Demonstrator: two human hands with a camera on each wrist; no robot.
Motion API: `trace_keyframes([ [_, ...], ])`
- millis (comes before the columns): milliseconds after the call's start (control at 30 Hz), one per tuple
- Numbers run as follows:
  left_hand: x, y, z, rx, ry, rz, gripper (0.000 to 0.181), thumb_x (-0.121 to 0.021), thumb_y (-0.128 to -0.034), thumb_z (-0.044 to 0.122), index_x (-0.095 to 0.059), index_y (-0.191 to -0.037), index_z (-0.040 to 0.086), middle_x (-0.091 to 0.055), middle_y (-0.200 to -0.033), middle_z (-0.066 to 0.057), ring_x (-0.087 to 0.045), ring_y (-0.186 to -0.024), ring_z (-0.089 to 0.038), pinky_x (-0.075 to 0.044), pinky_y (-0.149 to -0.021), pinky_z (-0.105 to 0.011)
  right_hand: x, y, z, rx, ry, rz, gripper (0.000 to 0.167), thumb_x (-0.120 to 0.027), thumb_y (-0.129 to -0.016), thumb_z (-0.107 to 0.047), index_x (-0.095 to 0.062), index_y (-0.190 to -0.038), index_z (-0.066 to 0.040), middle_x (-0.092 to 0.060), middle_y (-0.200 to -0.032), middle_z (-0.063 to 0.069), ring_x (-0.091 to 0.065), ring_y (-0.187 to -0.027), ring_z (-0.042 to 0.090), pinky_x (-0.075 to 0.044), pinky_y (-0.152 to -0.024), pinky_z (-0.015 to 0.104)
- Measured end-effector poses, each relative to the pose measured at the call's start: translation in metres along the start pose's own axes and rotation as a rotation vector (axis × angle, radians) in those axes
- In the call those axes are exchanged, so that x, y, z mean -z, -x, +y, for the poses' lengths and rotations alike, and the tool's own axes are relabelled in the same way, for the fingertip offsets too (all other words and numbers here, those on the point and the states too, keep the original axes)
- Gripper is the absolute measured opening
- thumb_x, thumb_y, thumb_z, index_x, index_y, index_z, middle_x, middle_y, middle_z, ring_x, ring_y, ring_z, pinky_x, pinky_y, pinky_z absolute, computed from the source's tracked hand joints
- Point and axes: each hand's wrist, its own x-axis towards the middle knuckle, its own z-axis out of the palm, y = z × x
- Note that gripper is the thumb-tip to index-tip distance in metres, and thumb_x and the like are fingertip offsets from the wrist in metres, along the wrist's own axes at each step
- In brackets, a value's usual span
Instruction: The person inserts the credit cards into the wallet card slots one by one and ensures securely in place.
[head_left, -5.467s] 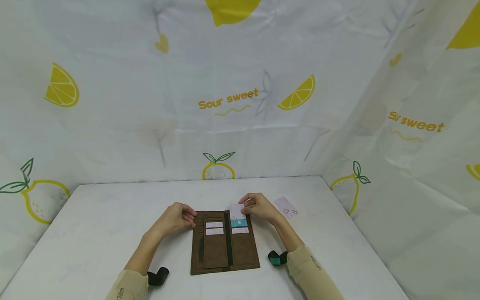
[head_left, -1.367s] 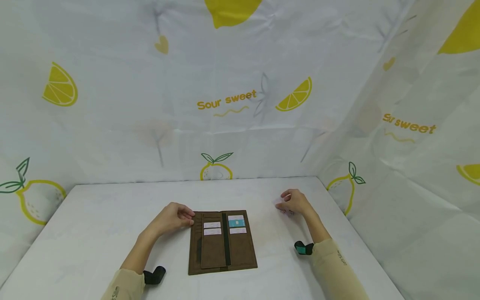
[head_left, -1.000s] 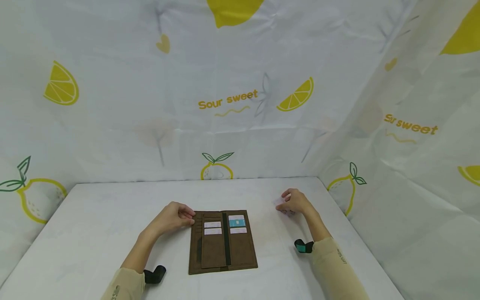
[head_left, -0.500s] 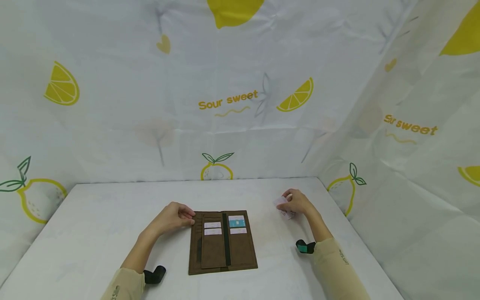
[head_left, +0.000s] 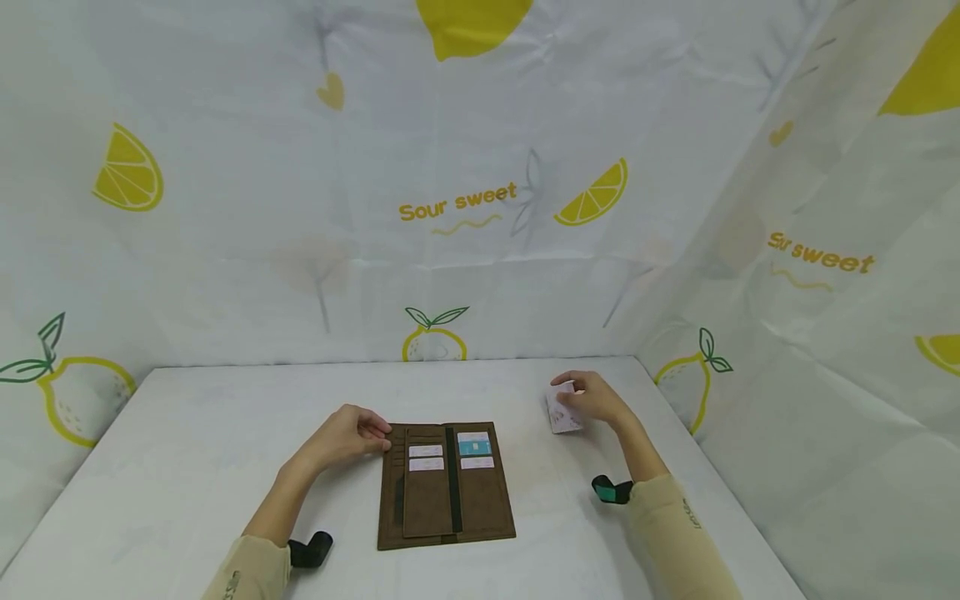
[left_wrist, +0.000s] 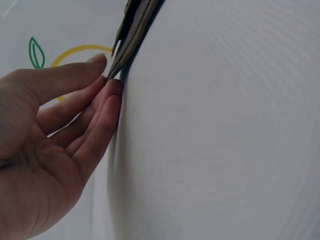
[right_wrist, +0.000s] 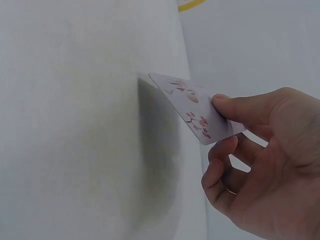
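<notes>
A brown wallet (head_left: pixel 447 485) lies unfolded on the table, with several cards in its slots, among them a blue and white card (head_left: pixel 474 447) at the upper right. At its upper left edge my left hand (head_left: pixel 348 437) pinches the wallet; in the left wrist view the thumb and fingertips (left_wrist: pixel 114 87) meet at the wallet's corner (left_wrist: pixel 120 60). Right of the wallet, my right hand (head_left: pixel 592 398) holds a pale card (head_left: pixel 561 410) between thumb and fingers. Pink flowers are printed on that card (right_wrist: pixel 185 102), which is tilted, its lower corner close to the table in the right wrist view.
The white-covered table (head_left: pixel 225 450) meets a lemon-print curtain (head_left: pixel 315 208) at the back and on the right. Black straps with camera mounts (head_left: pixel 311 550) sit at both wrists. Beige sleeves (head_left: pixel 678 533) cover the forearms.
My right hand has gone from the wallet's upper right slots to the loose card on the right and lifted it off the table, tilting it up. The left hand stays at the wallet's edge.
</notes>
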Motion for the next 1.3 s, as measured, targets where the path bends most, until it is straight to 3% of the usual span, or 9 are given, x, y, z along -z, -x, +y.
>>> trace_keyframes([
  [67, 0.000, 0.000, 0.000, 0.002, -0.003, 0.001, 0.020, -0.086, -0.0902, 0.007, -0.079, -0.105, -0.005, -0.080, -0.090, -0.008, -0.070, -0.079, -0.011, -0.056, -0.071, -0.020, -0.001, -0.003, -0.007, 0.025, -0.009, 0.001, 0.030, -0.069, -0.102, -0.010, -0.073, -0.130, 0.001, -0.070, -0.129, 0.024, -0.058, -0.096, 0.024, -0.044, -0.074, 0.029],
  [200, 0.000, 0.000, 0.001, 0.007, -0.003, 0.005, 0.021, -0.086, -0.0902, 0.008, -0.079, -0.104, -0.005, -0.079, -0.090, -0.007, -0.070, -0.079, -0.011, -0.056, -0.071, -0.020, -0.004, -0.007, -0.020, 0.053, -0.060, 0.000, 0.030, -0.069, -0.103, -0.009, -0.072, -0.132, 0.001, -0.069, -0.120, 0.022, -0.053, -0.088, 0.020, -0.043, -0.069, 0.027],
  [467, 0.000, 0.001, 0.003, 0.015, -0.003, 0.004, 0.022, -0.087, -0.0902, 0.009, -0.079, -0.105, -0.005, -0.079, -0.090, -0.009, -0.069, -0.078, -0.008, -0.055, -0.071, -0.020, -0.022, -0.014, -0.045, 0.033, -0.112, 0.004, 0.031, -0.071, -0.104, -0.013, -0.074, -0.134, -0.007, -0.068, -0.133, 0.019, -0.056, -0.096, 0.022, -0.046, -0.076, 0.030],
  [633, 0.000, 0.002, 0.005, 0.022, -0.003, 0.008, 0.022, -0.087, -0.0902, 0.009, -0.079, -0.105, -0.004, -0.079, -0.090, -0.009, -0.068, -0.078, -0.008, -0.055, -0.070, -0.021, -0.037, -0.020, -0.064, 0.056, -0.185, -0.011, 0.030, -0.072, -0.105, -0.015, -0.073, -0.134, -0.007, -0.071, -0.129, 0.019, -0.059, -0.096, 0.022, -0.047, -0.077, 0.031],
  [767, -0.001, 0.003, 0.005, 0.021, 0.000, 0.006, 0.022, -0.087, -0.0905, 0.010, -0.079, -0.105, -0.005, -0.079, -0.090, -0.009, -0.068, -0.078, -0.008, -0.055, -0.071, -0.020, -0.050, -0.026, -0.078, 0.077, -0.214, -0.030, 0.030, -0.073, -0.104, -0.016, -0.074, -0.133, -0.008, -0.071, -0.107, 0.013, -0.058, -0.087, 0.018, -0.047, -0.073, 0.029],
  [900, 0.000, 0.003, 0.005, 0.004, 0.009, 0.000, 0.023, -0.087, -0.0904, 0.009, -0.078, -0.105, -0.006, -0.079, -0.090, -0.010, -0.069, -0.078, -0.009, -0.055, -0.071, -0.020, -0.062, -0.029, -0.091, 0.106, -0.230, -0.041, 0.031, -0.075, -0.103, -0.016, -0.074, -0.133, -0.009, -0.059, -0.084, 0.003, -0.052, -0.076, 0.016, -0.045, -0.068, 0.028],
  [1300, 0.001, 0.001, 0.004, 0.017, 0.003, 0.004, 0.021, -0.085, -0.0911, 0.009, -0.078, -0.105, -0.005, -0.079, -0.090, -0.009, -0.068, -0.078, -0.009, -0.055, -0.070, -0.020, -0.099, -0.044, -0.121, 0.204, -0.295, -0.119, 0.031, -0.074, -0.104, -0.015, -0.072, -0.134, -0.008, -0.041, -0.064, -0.005, -0.039, -0.060, 0.010, -0.035, -0.057, 0.023],
])
